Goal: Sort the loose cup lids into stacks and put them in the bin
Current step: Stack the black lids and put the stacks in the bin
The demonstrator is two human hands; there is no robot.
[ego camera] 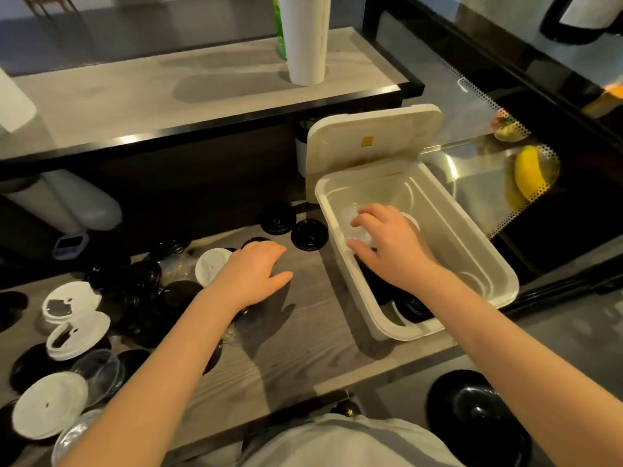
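Clear lids (pixel 362 232) inside white bin (pixel 499 264), far end; right hand (pixel 391 247) over them, fingers bent round stack, gripping it. Black lids (pixel 411 306) in bin's near end, 6 o'clock. Bin flap (pixel 371 139) up at 12 o'clock. Left hand (pixel 251 274) at bin's 9 o'clock, palm down on surface (pixel 303 332), fingers relaxed, holding nothing. Loose pile (pixel 145 288) of black, white and clear lids at that hand's 8 o'clock.

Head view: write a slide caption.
Right hand holds clear lids inside the white bin; left hand reaches among loose lids.
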